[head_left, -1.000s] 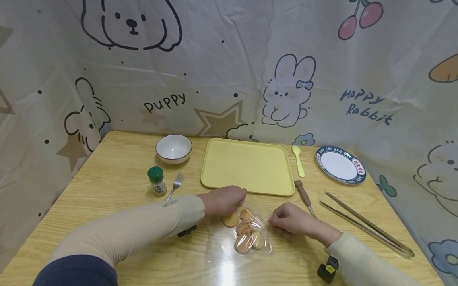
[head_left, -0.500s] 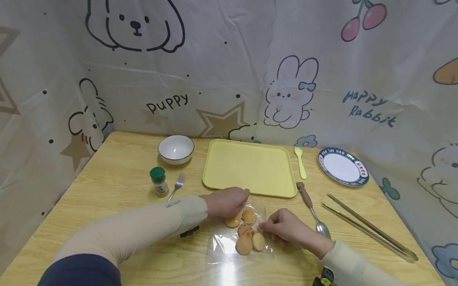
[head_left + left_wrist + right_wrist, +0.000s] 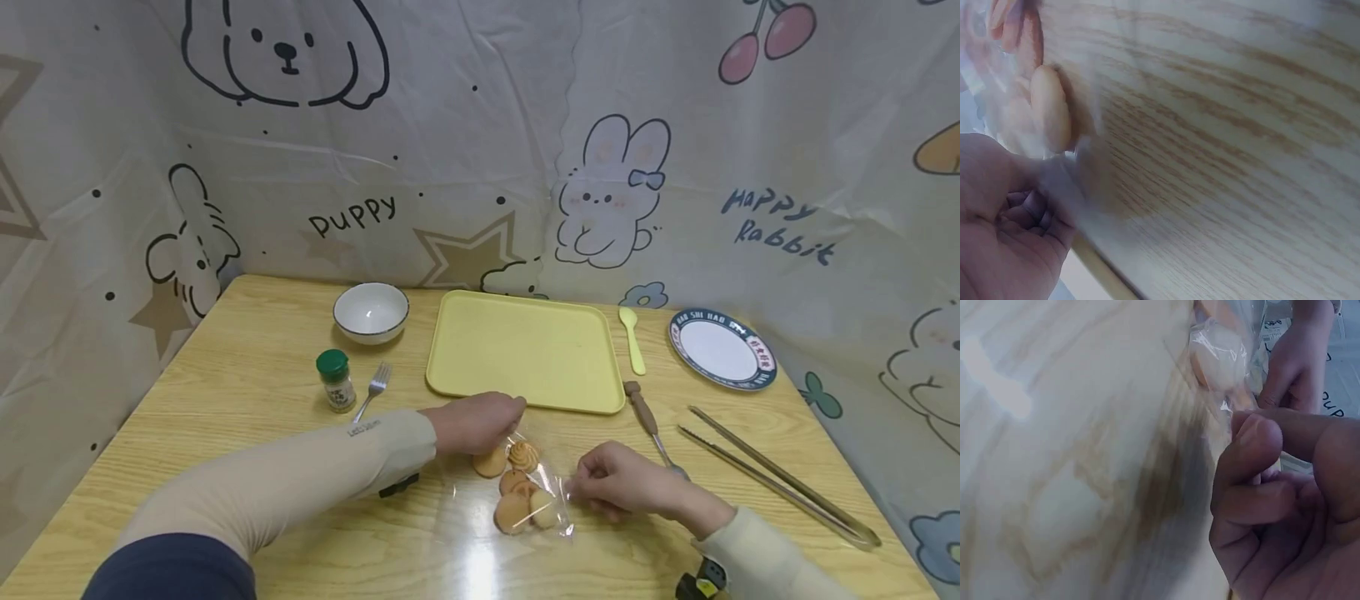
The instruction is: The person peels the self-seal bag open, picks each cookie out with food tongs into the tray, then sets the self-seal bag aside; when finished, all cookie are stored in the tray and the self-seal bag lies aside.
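A clear plastic bag [image 3: 564, 521] of several cookies lies on the table below the tray. Inside are a swirled cookie [image 3: 523, 455] and round ones, such as the brown cookie [image 3: 512, 513]. My left hand [image 3: 480, 422] pinches the far edge of the bag; the left wrist view shows film running from its curled fingers [image 3: 1034, 209]. At the bag's right side, my right hand [image 3: 626, 482] pinches the edge between thumb and forefinger, with the other fingers curled. The left forearm crosses the table, and the left hand partly covers one cookie [image 3: 489, 463].
A yellow tray [image 3: 525, 350] stands just beyond the left hand. Left are a white bowl [image 3: 371, 313], a green-capped shaker jar [image 3: 336, 382] and a fork [image 3: 372, 390]. Right are a yellow-green spoon [image 3: 632, 340], a brown-handled spoon [image 3: 643, 410], a plate [image 3: 722, 350] and tongs [image 3: 780, 475].
My right hand moved in toward the cookies, then back out to the right, drawing the bag's right side with it. The left hand keeps its place at the far edge.
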`<state>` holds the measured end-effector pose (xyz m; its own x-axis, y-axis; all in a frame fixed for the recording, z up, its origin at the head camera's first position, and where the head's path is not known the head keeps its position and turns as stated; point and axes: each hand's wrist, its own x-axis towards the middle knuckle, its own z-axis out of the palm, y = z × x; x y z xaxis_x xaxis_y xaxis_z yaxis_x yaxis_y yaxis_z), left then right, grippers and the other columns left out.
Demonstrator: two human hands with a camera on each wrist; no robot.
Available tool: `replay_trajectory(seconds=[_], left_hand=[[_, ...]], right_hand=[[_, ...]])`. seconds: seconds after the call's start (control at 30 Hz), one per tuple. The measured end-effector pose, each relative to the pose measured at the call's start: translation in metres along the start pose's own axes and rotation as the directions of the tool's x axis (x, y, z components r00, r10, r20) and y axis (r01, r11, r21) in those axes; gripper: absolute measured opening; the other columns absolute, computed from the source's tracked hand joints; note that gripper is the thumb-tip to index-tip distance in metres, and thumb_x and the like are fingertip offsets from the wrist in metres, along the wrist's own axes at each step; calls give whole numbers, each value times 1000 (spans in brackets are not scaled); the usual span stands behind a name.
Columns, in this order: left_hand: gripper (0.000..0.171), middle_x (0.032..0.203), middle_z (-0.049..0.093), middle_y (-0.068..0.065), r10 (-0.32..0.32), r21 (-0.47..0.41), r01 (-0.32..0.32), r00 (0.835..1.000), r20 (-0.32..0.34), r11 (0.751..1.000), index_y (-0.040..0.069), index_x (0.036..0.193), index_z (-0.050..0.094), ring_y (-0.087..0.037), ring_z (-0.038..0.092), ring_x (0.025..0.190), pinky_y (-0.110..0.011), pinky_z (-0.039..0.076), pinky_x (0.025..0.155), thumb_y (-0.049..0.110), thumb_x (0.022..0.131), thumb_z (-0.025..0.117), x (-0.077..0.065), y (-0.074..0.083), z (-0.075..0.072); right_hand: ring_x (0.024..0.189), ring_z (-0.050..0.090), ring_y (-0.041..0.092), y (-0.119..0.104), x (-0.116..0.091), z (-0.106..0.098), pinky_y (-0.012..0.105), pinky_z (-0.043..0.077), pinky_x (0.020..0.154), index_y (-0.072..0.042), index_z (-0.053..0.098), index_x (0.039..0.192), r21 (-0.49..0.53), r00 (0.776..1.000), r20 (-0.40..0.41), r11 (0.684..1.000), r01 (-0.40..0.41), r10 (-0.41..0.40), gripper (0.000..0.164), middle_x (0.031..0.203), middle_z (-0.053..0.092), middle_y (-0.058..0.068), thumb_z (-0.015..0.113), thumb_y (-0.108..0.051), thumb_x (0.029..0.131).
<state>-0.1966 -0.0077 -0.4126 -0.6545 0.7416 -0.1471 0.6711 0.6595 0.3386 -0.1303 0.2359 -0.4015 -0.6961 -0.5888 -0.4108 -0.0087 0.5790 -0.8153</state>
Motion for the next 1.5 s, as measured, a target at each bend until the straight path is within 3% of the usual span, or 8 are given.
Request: replay_trajectory(seconds=[0.17, 0.33, 0.47, 0.67, 0.93, 1.17, 1.4, 1.5], left_hand=[[12, 75, 48, 5, -20, 11, 20, 1000, 7, 1000, 15, 87, 47, -10, 48, 69, -22, 42, 62, 9, 98, 48, 1, 2, -1], [13, 75, 48, 5, -27, 11, 27, 1000, 13, 1000, 15, 87, 47, -10, 47, 68, -22, 41, 61, 7, 96, 49, 1, 2, 0], [14, 74, 47, 5, -17, 10, 17, 1000, 2, 1000, 14, 87, 48, -10, 46, 67, -22, 40, 61, 2, 94, 51, 0, 1, 1], [21, 75, 47, 5, -33, 13, 33, 999, 16, 999, 15, 86, 48, -10, 46, 69, -21, 41, 62, -6, 88, 52, 0, 1, 2], [13, 76, 49, 5, -54, 2, 54, 998, 19, 999, 15, 87, 48, -10, 48, 70, -22, 42, 64, 5, 95, 52, 2, 0, 0], [9, 77, 49, 4, -30, 12, 30, 999, 28, 999, 13, 90, 49, -11, 48, 71, -22, 42, 64, 6, 95, 52, 4, 0, 2], [9, 77, 50, 4, -53, 18, 53, 998, 36, 998, 14, 92, 49, -11, 49, 71, -23, 45, 65, 6, 97, 49, 4, 1, 3], [9, 77, 51, 4, -57, 19, 57, 998, 35, 998, 14, 92, 49, -11, 50, 71, -24, 45, 64, 7, 97, 48, 3, 2, 2]], right_hand=[[38, 38, 3, -2, -2, 7, 17, 32, 40, -3, 58, 68, 63, 990, -69, 991, -119, 123, 49, 50, 50, -5, 55, -43, 96], [37, 39, 1, -4, -1, 17, 16, 31, 39, -9, 58, 65, 133, 991, -39, 984, -120, 126, 34, 51, 50, -8, 65, -31, 91], [40, 41, 2, -1, -2, 17, 16, 30, 40, -8, 57, 67, 155, 995, 8, 983, -100, 100, 29, 53, 49, -8, 64, -23, 91], [39, 39, 3, 6, -8, 7, 16, 28, 39, -10, 54, 70, 66, 996, 57, 996, -67, 63, 25, 51, 44, -9, 59, -19, 93], [41, 40, 5, 3, -10, 11, 18, 32, 41, -9, 53, 66, 79, 994, -6, 991, -112, 113, 41, 54, 50, -5, 58, -37, 96], [40, 42, 1, 3, -13, 27, 15, 31, 40, 16, 54, 77, 146, 997, 21, 987, -71, 69, 41, 55, 50, -7, 65, -21, 91], [40, 42, 4, 2, -15, 28, 18, 33, 39, -1, 60, 73, 166, 991, -41, 979, -117, 126, 38, 55, 53, -5, 61, -34, 93], [36, 38, 2, -1, -13, 31, 18, 30, 38, 0, 59, 73, 208, 988, -77, 971, -116, 135, 41, 48, 47, -8, 63, -36, 92]])
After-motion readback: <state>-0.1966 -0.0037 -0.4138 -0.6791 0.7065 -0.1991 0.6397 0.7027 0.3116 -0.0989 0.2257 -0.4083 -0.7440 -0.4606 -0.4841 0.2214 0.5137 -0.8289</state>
